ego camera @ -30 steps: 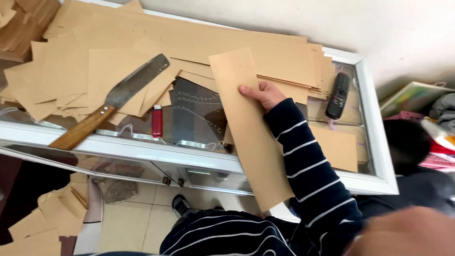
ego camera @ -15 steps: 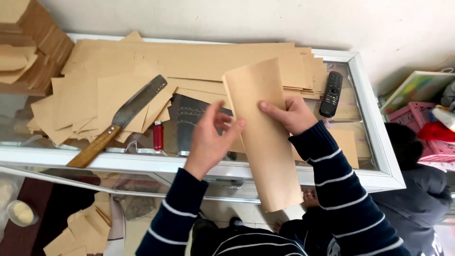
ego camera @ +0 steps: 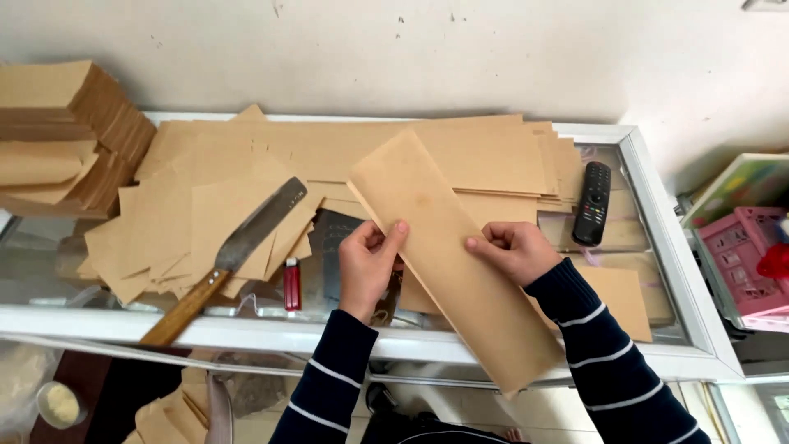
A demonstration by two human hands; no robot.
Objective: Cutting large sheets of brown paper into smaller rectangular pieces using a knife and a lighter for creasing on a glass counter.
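Left hand: pinching the left long edge of the brown paper strip, thumb on top.
Right hand: pinching the strip's right long edge, fingers curled under.
Strip: held slantwise above the glass-topped bench, its near end past the front rim.
Knife: wooden handle, lying on loose brown sheets, left of the hands.
Red lighter: just beside the blade.
Black remote: right, well apart.

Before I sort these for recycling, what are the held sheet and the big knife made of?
Sheet: matte tan kraft paper or thin card, apparently; it stays flat between both hands.
Knife: dull grey metal blade, seemingly worn steel; the brown handle looks wooden.
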